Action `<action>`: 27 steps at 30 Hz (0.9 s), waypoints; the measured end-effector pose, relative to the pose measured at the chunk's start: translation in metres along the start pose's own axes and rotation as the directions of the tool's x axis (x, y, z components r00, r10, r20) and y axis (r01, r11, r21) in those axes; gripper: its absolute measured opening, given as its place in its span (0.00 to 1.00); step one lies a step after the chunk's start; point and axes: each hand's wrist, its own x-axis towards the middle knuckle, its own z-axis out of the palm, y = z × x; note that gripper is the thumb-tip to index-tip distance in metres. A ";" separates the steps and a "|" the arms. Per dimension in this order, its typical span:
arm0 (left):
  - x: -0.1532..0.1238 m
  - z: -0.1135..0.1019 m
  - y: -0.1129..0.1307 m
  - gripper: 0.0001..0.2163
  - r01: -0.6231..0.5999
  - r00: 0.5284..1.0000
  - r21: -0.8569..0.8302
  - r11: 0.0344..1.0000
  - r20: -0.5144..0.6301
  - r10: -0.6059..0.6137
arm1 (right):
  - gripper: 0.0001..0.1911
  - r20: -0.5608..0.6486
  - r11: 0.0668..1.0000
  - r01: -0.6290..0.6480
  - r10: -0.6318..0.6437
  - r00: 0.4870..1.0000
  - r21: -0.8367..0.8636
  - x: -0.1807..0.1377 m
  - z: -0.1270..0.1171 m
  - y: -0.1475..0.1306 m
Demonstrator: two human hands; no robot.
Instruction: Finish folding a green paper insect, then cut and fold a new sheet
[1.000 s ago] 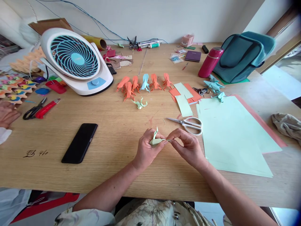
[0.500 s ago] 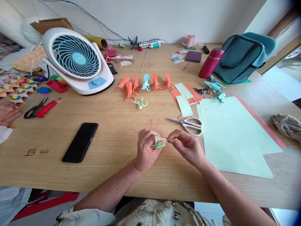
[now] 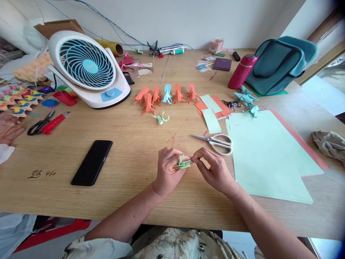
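Note:
My left hand (image 3: 168, 171) is closed around a small folded pale-green paper figure (image 3: 182, 163), held just above the wooden table (image 3: 129, 144). My right hand (image 3: 214, 169) pinches the figure's right tip between thumb and forefinger. The two hands meet at the table's near middle. White-handled scissors (image 3: 217, 142) lie just beyond my right hand. A stack of pale-green paper sheets (image 3: 264, 154) lies to the right.
A black phone (image 3: 92, 162) lies to the left. A row of orange and blue folded paper figures (image 3: 167, 95) and a small green one (image 3: 161, 118) sit further back. A white fan (image 3: 87, 68), a red bottle (image 3: 241, 71) and a teal bag (image 3: 277, 63) stand behind. Another person's hand (image 3: 9, 127) rests at the far left.
The green figure has turned lower and flatter between my hands. My right fingers have closed in on its right tip. Both hands stay in the same spot.

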 end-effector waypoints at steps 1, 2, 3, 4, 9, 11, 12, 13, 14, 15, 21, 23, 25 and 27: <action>0.000 0.000 -0.001 0.01 0.000 1.000 0.003 1.000 0.003 0.000 | 0.07 -0.003 1.000 0.001 -0.001 1.000 -0.002 0.000 0.000 0.001; 0.001 0.000 -0.001 0.01 0.004 1.000 0.008 1.000 0.003 -0.004 | 0.06 -0.006 1.000 -0.005 0.005 1.000 0.001 0.000 -0.001 0.001; 0.001 0.000 -0.001 0.01 0.010 1.000 0.013 1.000 0.000 -0.010 | 0.05 -0.009 1.000 -0.015 0.015 1.000 0.005 0.001 -0.001 0.002; 0.002 0.000 -0.001 0.02 0.017 1.000 0.019 1.000 -0.005 -0.017 | 0.05 -0.011 1.000 -0.027 0.027 1.000 0.012 0.001 -0.002 0.001; 0.004 0.000 0.001 0.04 0.036 0.999 0.053 0.998 -0.022 -0.035 | 0.05 -0.011 0.996 -0.073 0.073 0.997 0.053 0.003 -0.004 0.000; 0.004 0.000 0.002 0.05 0.048 0.999 0.067 0.997 -0.017 -0.047 | 0.05 -0.012 0.995 -0.077 0.078 0.997 0.067 0.003 -0.003 -0.001; 0.003 0.001 0.003 0.05 0.051 0.999 0.070 0.996 -0.010 -0.051 | 0.05 -0.012 0.995 -0.073 0.074 0.997 0.074 0.003 -0.003 0.000; 0.003 0.001 0.003 0.05 0.053 0.999 0.069 0.996 -0.003 -0.053 | 0.05 -0.011 0.995 -0.063 0.064 0.998 0.080 0.003 -0.002 0.000; 0.003 0.001 0.003 0.06 0.052 0.999 0.066 0.996 0.003 -0.053 | 0.05 -0.010 0.995 -0.049 0.050 0.999 0.084 0.002 -0.002 0.001; 0.003 0.001 0.003 0.06 0.051 0.999 0.064 0.997 0.009 -0.052 | 0.05 -0.009 0.996 -0.032 0.033 0.999 0.087 0.002 -0.002 0.001; 0.004 -0.001 0.004 0.04 0.021 0.999 0.025 0.999 0.044 -0.022 | 0.06 0.021 0.995 0.046 -0.048 0.999 0.085 0.002 -0.004 0.005; 0.004 -0.001 0.005 0.03 0.021 0.998 -0.020 1.000 0.054 -0.020 | 0.06 0.043 0.995 0.007 -0.011 0.999 0.098 0.002 -0.006 0.005; 0.003 -0.001 0.004 0.04 0.052 0.997 -0.074 0.996 0.065 -0.047 | 0.07 0.068 0.988 -0.073 0.064 0.996 0.136 0.003 -0.007 0.005; 0.002 0.001 0.002 0.05 0.109 0.992 -0.136 0.985 0.074 -0.100 | 0.09 0.077 0.960 -0.171 0.157 0.985 0.221 0.003 -0.006 0.007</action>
